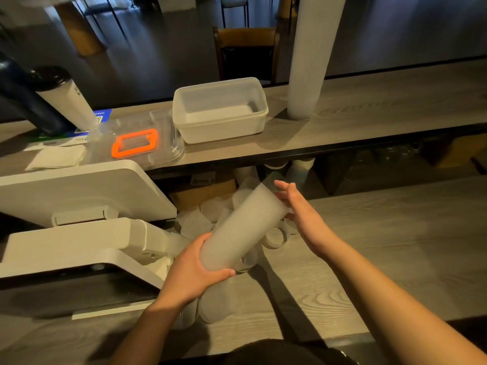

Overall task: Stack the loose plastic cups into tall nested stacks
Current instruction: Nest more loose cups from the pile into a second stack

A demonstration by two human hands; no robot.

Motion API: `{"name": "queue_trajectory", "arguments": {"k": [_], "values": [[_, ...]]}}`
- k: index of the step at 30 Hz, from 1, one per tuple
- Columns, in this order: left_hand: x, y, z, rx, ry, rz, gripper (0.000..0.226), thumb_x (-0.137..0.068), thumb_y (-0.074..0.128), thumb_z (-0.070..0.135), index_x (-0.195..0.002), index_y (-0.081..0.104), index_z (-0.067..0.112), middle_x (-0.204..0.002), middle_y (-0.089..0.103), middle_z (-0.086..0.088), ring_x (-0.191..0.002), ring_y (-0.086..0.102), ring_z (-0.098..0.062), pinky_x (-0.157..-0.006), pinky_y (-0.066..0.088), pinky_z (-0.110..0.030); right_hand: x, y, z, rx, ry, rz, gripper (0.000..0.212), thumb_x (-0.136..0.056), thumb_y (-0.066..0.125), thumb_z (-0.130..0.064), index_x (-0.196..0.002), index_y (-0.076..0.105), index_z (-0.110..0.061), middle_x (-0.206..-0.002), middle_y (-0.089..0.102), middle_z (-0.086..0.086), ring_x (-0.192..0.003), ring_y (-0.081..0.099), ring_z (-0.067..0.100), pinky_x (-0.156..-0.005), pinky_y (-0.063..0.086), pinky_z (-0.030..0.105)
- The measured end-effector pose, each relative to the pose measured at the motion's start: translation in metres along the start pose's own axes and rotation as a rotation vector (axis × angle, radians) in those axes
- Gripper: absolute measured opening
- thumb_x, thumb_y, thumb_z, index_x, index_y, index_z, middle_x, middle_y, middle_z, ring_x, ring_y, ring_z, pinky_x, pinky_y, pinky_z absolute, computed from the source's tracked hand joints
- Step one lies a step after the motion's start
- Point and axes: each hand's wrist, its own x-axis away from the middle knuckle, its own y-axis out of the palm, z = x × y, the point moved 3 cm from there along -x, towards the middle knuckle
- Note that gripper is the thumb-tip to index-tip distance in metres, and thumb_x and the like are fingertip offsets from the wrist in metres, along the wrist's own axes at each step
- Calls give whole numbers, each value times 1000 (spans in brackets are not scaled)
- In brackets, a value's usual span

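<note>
1. Our left hand (193,270) has its fingers (222,273) curled round the lower end of a tilted stack of frosted cups (238,227), gripping it above the surface (369,246).
2. Our right hand (300,214) lies against the stack's upper end with its fingers (283,187) nearly straight; we cannot tell whether they clasp a cup there.
3. Loose cups (200,219) lie under and behind the stack, partly hidden by it and hard to count.
4. A tall finished stack (311,61) stands on the raised shelf (382,106), its top cut off, beside a white tub (220,109).
</note>
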Motion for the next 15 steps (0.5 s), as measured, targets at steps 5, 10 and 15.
{"name": "queue_trajectory", "arguments": {"k": [5,10,15], "values": [[-1,0,5,35,-27,33,84,-56,91,51,-126,44,42,-113,52,26,-100,54,1,-74,47,-23,-13,-20,34,-86,121,255,47,-102,29,-57,-129,55,-28,-119,60,-5,-117,55,15,-107,44,42],[-5,1,5,49,-57,51,85,-55,91,50,-126,45,41,-113,53,23,-99,55,-1,-73,48,-24,-30,-43,76,30,205,328,51,-102,38,-52,-136,52,-16,-128,59,2,-112,54,15,-94,42,33],[-9,5,6,63,-100,38,85,-56,92,47,-125,43,41,-113,52,22,-101,55,-3,-80,52,-31,-59,-62,117,185,313,389,66,-92,61,-52,-144,42,-17,-145,47,12,-126,52,29,-101,49,46]]}}
